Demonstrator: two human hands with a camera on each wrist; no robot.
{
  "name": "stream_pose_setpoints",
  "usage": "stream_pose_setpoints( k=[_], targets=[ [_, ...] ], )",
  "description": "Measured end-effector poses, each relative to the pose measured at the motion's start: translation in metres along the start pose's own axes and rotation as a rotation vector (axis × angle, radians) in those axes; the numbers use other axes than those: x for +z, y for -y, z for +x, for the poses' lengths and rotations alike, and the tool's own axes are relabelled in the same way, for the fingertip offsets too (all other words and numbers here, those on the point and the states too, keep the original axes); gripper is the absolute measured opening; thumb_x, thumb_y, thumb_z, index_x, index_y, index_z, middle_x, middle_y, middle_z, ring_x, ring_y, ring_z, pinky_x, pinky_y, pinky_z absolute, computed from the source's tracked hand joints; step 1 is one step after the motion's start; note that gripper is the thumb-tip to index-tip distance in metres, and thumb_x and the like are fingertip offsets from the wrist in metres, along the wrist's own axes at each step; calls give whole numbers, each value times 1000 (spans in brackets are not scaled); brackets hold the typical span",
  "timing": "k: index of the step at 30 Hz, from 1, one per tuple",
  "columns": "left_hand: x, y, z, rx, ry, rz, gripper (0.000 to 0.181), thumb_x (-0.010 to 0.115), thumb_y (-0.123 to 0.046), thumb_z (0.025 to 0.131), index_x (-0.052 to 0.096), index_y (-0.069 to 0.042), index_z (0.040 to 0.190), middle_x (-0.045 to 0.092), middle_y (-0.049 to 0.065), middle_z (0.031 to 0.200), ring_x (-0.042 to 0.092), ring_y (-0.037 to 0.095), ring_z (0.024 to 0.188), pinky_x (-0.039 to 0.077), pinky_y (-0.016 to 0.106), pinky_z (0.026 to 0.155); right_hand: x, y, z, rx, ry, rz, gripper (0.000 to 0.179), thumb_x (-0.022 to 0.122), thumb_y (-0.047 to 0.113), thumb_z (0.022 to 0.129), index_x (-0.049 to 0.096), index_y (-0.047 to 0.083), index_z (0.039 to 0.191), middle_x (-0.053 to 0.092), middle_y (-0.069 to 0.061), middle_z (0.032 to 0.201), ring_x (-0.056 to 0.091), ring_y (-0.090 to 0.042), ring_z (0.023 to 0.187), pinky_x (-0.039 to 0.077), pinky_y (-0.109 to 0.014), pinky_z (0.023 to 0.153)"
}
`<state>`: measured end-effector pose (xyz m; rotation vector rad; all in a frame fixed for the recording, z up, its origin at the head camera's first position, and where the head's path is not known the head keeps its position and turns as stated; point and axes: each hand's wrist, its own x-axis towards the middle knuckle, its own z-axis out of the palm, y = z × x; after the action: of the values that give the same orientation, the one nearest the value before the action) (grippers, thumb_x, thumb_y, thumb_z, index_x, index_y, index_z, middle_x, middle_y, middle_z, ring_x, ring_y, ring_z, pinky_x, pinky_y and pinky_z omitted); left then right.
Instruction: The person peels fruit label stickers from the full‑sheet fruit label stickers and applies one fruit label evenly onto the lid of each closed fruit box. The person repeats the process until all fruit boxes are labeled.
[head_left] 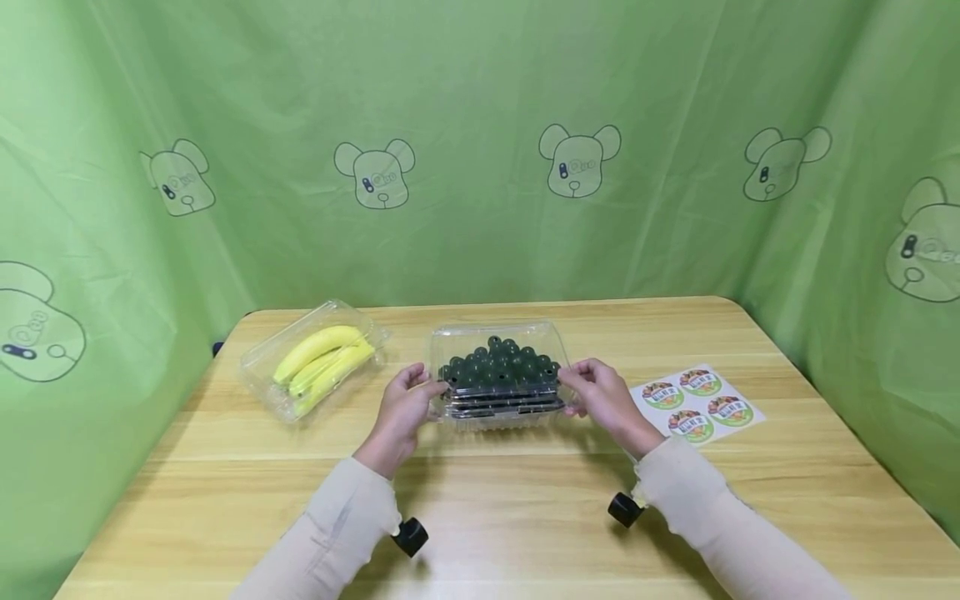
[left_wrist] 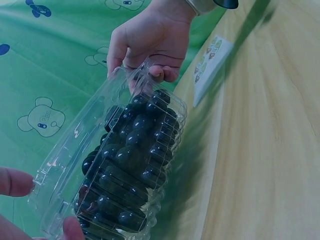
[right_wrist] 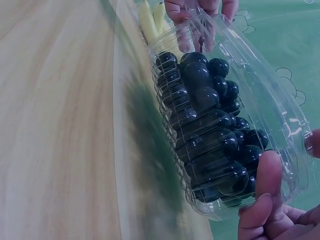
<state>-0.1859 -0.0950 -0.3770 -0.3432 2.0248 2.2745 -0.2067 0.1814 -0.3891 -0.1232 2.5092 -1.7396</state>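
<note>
Both hands hold a clear plastic clamshell box by its two ends, in the middle of the head view. Inside it lies a bunch of dark green grapes, seen through the lid and ribbed base. My left hand pinches the left end at the rim; its thumb and fingers show at the lower left of the left wrist view. Gripping the right end, my right hand has its thumb on the rim in the right wrist view. The lid lies over the grapes, and the box hangs tilted, close over the table.
To the left on the wooden table is another clear box with yellow bananas inside. A white sheet of round fruit stickers lies by the right hand. Green curtains with bear prints surround the table.
</note>
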Motion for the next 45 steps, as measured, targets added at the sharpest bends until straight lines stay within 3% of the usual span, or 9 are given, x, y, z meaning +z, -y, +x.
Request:
stream_pose_setpoints(
  k=[12,32,45],
  targets=[
    [-2,5,1,-14,8,19,65,63,-1,88,32,5,145,39,21,139,47,27,112,52,24,67,1,-5,-1,17,8,-18,43,55,30,99,46,-8,118,55,-25,114,63,-19,67,55,-33,65],
    [-1,9,3,-13,11,15,65,61,1,88,31,6,145,38,23,139,50,24,103,50,21,59,4,-13,-4,23,16,-18,43,56,30,98,47,-8,117,57,-22,108,63,-18,68,55,-35,67],
    [-1,10,1,-33,10,32,64,61,-1,89,30,5,146,38,21,139,48,29,113,50,22,62,5,-15,-5,23,11,-26,43,56,29,98,47,-8,117,57,-20,105,62,-19,68,56,-38,68]
  ],
)
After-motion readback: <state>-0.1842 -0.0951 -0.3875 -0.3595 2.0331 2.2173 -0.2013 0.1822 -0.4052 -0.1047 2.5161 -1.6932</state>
